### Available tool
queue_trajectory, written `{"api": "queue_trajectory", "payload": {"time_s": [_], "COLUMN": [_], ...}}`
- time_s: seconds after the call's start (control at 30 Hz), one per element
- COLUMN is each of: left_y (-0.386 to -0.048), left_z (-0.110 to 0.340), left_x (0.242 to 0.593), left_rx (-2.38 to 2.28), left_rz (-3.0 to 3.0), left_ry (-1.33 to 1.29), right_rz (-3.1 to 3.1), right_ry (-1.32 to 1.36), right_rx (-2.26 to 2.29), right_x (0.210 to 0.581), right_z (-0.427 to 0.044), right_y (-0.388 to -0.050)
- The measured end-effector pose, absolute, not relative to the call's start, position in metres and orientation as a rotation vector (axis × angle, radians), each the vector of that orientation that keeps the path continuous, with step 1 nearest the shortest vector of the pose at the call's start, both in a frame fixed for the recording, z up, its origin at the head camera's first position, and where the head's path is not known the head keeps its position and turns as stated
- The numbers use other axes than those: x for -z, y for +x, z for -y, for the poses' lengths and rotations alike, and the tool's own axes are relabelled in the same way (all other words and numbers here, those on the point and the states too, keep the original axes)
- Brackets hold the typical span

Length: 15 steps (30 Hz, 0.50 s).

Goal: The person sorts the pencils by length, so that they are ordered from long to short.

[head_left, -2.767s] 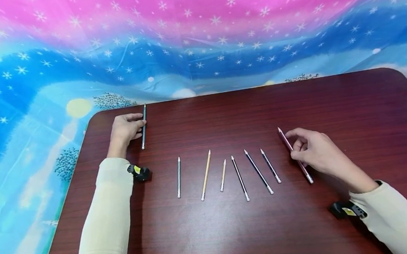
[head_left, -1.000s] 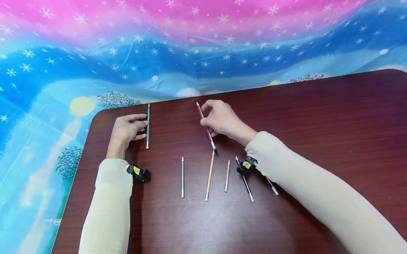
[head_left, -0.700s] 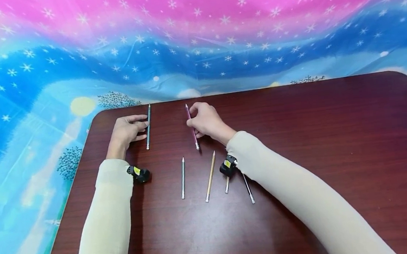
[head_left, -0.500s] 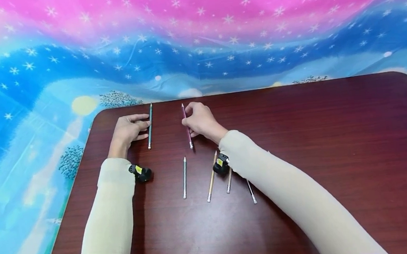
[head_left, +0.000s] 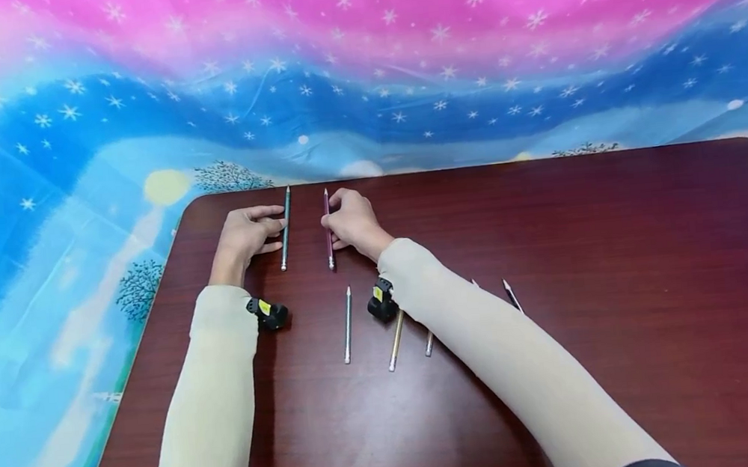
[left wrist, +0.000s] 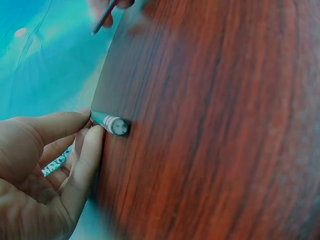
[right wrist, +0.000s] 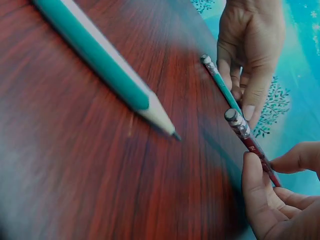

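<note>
At the table's far edge, my left hand [head_left: 246, 237] pinches a green pencil [head_left: 285, 231] between thumb and fingers, its tip pointing away. Just right of it, apart by a small gap, my right hand [head_left: 355, 222] pinches a dark red pencil [head_left: 330, 241] that lies nearly parallel. In the left wrist view the green pencil [left wrist: 106, 120] shows its eraser end toward the camera beside my left hand [left wrist: 45, 165]. The right wrist view has the red pencil [right wrist: 255, 147] in my right hand [right wrist: 285, 200], with the green pencil [right wrist: 222, 85] beyond.
Nearer on the wooden table [head_left: 622, 277] lie a green pencil [head_left: 348, 326], a yellow pencil [head_left: 396, 343] and a short yellow one [head_left: 429, 344]. My right sleeve partly covers dark pencils, one with its tip showing [head_left: 511, 294]. A snowflake-patterned cloth [head_left: 401, 95] hangs behind.
My right hand has carried the red pencil from the right side leftward and away, close beside the green pencil, and it now points straighter. My left hand keeps its pinch at nearly the same place.
</note>
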<state>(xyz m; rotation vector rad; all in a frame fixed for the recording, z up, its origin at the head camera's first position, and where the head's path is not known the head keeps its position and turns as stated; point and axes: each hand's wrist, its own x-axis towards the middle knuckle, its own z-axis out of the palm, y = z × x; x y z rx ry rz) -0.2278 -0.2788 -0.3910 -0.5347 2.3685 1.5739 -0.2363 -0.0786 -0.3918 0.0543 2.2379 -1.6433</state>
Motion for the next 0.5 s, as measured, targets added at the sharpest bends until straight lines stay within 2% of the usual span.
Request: {"api": "queue_trajectory", "payload": {"time_s": [0.5], "left_y": [-0.230], "left_z": [0.277], "left_x": [0.391], "left_rx": [-1.587], "left_rz": [-2.358], "left_ry": [-0.576], "right_rz": [-2.311], "right_ry": [0.008], "right_rx": [1.620], "right_x": [0.399], "right_z": [0.104], "right_y": [-0.246]}}
